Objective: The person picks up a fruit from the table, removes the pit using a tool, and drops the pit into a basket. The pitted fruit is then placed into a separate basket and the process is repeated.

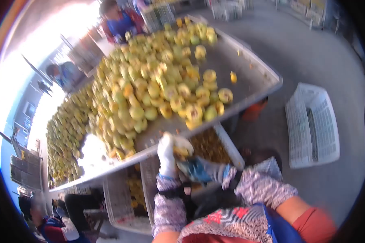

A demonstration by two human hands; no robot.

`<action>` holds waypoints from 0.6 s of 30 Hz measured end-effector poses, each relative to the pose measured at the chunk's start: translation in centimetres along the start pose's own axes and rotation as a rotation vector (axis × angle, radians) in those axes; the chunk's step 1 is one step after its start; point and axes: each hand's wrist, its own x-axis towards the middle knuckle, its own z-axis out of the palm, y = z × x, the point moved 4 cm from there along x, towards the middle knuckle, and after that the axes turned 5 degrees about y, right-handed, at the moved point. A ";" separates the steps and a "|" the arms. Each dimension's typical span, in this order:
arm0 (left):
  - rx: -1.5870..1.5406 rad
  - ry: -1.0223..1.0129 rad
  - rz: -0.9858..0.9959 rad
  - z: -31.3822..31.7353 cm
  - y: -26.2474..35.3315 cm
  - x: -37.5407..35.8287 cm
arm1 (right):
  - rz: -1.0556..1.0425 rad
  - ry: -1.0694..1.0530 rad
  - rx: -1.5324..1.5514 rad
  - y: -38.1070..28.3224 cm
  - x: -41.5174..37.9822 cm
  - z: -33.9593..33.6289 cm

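My left hand (166, 156), in a white glove, is raised at the near edge of a metal-rimmed table (247, 99). Its fingers are closed around a pale yellow-green fruit piece (183, 148). My right hand (198, 168), in a blue-grey glove, meets it from the right with bent fingers at the underside of the piece. Whether a tool is in the right hand is too blurred to tell. Beyond both hands, a large heap of halved yellow-green fruit (150, 85) covers much of the table.
Under the table edge are crates, one with brown-yellow pieces (209, 146) and another crate (125, 220). An upright white plastic basket (314, 125) stands on the floor at right. Other people (119, 22) sit across the table and at lower left (54, 227).
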 end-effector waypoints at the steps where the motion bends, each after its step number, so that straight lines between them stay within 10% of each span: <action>1: 0.214 0.068 -0.017 -1.9 -0.7 0.5 | 0.061 -0.003 0.029 -0.3 0.2 0.3; 2: 0.301 -0.149 -0.068 -0.2 1.7 -0.4 | 0.145 -0.003 0.075 -0.7 0.0 0.7; 6: -0.092 0.027 0.003 1.9 2.1 -1.3 | 0.570 -0.156 0.086 -2.3 -1.2 1.1; 10: -0.103 0.040 0.019 0.5 2.7 -1.5 | 0.086 0.015 -0.178 -1.6 -0.4 1.6; 16: -0.488 0.421 0.117 -5.8 6.7 -1.6 | 0.060 0.117 -0.745 1.9 -0.7 -0.7; 18: 0.877 0.550 0.851 -7.0 10.2 -4.7 | 0.302 0.236 -1.142 1.9 -0.8 -2.8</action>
